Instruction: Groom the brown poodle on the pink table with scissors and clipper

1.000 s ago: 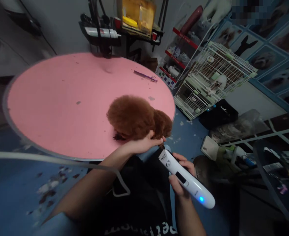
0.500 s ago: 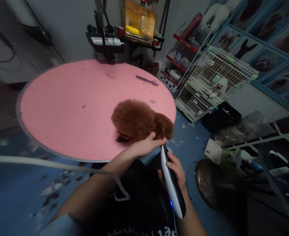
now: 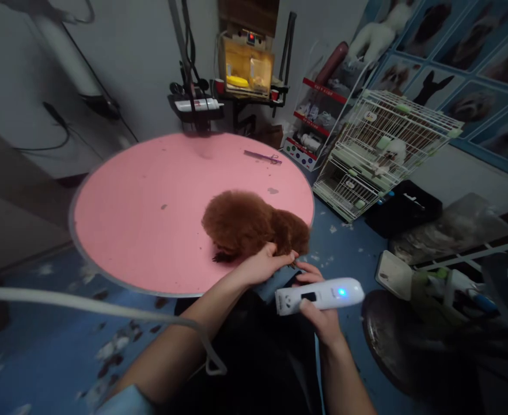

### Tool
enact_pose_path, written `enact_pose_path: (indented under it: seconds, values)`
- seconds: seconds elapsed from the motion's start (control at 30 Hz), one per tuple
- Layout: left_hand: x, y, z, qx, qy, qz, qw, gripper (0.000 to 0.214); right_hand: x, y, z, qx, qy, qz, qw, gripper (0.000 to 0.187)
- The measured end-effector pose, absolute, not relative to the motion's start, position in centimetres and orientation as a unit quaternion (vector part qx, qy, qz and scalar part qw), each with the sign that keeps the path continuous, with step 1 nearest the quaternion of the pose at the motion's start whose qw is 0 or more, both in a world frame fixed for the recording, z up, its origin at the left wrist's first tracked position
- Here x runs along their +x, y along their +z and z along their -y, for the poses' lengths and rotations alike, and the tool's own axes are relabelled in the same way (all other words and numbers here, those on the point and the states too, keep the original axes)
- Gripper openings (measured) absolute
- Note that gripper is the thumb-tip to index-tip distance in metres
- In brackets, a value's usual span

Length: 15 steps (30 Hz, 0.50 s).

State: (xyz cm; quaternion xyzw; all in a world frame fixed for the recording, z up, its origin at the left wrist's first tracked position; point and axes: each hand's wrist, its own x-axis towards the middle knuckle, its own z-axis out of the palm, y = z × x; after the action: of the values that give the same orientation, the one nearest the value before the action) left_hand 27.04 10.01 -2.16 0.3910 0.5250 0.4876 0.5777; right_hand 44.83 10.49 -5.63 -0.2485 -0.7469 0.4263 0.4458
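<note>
A curly brown dog is on the round pink grooming table, close to its right front edge. My left hand reaches in against the dog's near side, its fingers closed around a paw whose details are mostly hidden. Just to the right, my right hand grips a white hair clipper with a lit blue light. The clipper lies nearly level, its blade end pointing left and apart from the fur. The fingertips of my right hand are close to the held paw.
A purple comb and scissors lie toward the table's far right. Beyond are a wire cage with a white dog inside and a lit yellow cabinet. A pale curved tube crosses the lower left. A round stool stands right.
My right hand has turned the clipper from steeply upright beside the paw to nearly level, lower and away from it. My left hand keeps its hold. The view has shifted slightly.
</note>
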Motion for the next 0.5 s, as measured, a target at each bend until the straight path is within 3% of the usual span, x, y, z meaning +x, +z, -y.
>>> enact_pose_path:
  seconds: [0.07,0.23,0.33,0.5]
  values:
    - [27.1,-2.1,-10.0,0.395,0.493,-0.503,0.591,0.042,43.6,-5.4,-10.9,-0.258,0.411,0.773,0.409,0.035]
    - [26.8,-2.7,-9.4,0.393,0.521,-0.457,0.604,0.052,41.6,-5.2,-11.6,-0.277,0.336,0.774,0.46,0.017]
    - [26.9,-3.7,-9.0,0.39,0.525,-0.421,0.628,0.054,42.1,-5.4,-11.7,-0.273,0.312,0.779,0.47,0.017]
    - [27.6,-4.6,-9.6,0.324,0.578,-0.439,0.607,0.049,43.2,-4.9,-11.6,-0.277,0.37,0.782,0.418,0.018]
